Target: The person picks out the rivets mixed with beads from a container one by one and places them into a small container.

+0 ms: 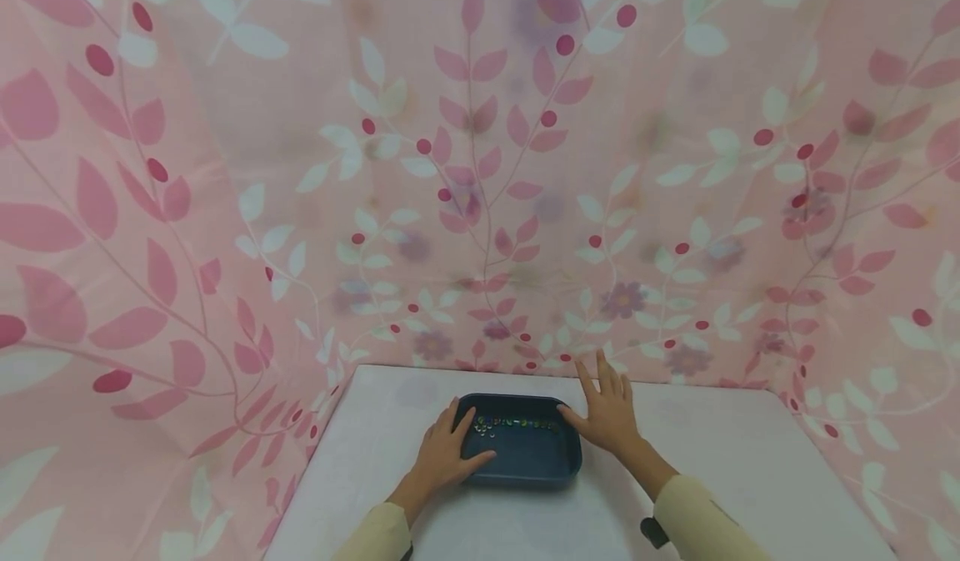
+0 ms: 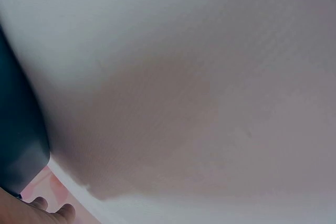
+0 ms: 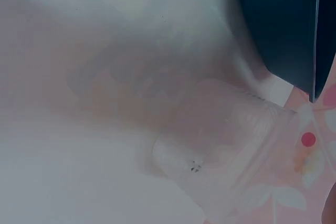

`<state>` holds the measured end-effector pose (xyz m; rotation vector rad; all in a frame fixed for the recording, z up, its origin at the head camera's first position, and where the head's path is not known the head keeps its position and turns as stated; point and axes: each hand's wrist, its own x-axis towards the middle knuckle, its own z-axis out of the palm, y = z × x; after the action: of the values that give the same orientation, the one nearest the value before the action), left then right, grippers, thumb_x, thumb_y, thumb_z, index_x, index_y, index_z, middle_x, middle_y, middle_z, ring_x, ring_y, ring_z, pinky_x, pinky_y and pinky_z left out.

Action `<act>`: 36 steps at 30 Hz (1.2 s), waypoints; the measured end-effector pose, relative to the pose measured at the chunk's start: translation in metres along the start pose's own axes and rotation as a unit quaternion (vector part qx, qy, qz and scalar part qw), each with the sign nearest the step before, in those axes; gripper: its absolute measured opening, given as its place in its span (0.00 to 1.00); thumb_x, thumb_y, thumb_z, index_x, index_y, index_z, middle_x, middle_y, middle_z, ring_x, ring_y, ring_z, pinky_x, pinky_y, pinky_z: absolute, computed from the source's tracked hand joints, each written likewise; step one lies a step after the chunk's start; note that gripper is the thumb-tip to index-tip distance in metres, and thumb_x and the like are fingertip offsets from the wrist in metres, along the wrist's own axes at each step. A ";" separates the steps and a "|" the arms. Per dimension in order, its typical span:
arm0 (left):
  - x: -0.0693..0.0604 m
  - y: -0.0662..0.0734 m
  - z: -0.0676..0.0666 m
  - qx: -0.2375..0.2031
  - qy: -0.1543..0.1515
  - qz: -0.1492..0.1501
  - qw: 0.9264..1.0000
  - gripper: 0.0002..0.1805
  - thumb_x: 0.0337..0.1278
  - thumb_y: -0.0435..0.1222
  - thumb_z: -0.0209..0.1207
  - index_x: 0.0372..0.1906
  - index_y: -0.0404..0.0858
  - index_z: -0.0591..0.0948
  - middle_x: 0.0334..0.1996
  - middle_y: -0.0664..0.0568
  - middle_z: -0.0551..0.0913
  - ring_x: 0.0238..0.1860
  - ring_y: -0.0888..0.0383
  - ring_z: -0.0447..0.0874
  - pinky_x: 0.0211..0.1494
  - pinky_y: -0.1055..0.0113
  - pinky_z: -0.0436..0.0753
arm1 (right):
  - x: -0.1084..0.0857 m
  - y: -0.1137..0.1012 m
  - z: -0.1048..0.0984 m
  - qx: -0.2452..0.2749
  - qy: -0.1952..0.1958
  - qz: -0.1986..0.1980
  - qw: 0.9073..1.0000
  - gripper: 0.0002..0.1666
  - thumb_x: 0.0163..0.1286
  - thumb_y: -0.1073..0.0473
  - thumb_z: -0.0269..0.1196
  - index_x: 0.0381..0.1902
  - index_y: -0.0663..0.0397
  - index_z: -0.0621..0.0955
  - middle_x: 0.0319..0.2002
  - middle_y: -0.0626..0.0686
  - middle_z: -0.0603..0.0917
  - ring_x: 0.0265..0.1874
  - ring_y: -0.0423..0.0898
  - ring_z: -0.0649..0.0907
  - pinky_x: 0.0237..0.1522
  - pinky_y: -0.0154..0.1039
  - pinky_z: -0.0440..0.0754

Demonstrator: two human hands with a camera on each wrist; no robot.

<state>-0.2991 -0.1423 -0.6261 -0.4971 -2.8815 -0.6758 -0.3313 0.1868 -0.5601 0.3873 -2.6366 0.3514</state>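
A dark blue rectangular tray [image 1: 517, 465] rests on the white table, its side also showing in the left wrist view and the right wrist view. Inside, small multicoloured bead-like pieces [image 1: 517, 422] lie in a row along the far side. Several tiny silvery pieces [image 1: 483, 432] sit near the far left corner. My left hand [image 1: 444, 454] rests at the tray's left rim, thumb and fingers extended. At the far right corner my right hand [image 1: 611, 415] has its thumb at the rim, with the other fingers straight and spread beyond it. Neither hand visibly holds a piece.
A clear plastic container [image 3: 220, 140] stands or lies beside the tray in the right wrist view; a few dark specks show on it. The white table [image 1: 735, 461] ends at a pink leaf-patterned curtain [image 1: 480, 211] behind and at both sides.
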 end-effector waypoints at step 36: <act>0.000 -0.003 0.004 0.009 0.000 0.001 1.000 0.53 0.51 0.75 0.51 0.76 0.47 0.61 0.78 0.39 0.52 0.74 0.38 0.59 0.69 0.37 0.64 | -0.010 -0.009 0.025 0.017 -0.022 -0.001 1.000 0.57 0.55 0.33 0.69 0.76 0.51 0.63 0.78 0.68 0.49 0.65 0.69 0.69 0.66 0.71 0.59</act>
<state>-0.3002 -0.1427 -0.6305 -0.4968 -2.8841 -0.6500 -0.3299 0.1733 -0.5852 0.4141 -2.6747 0.3918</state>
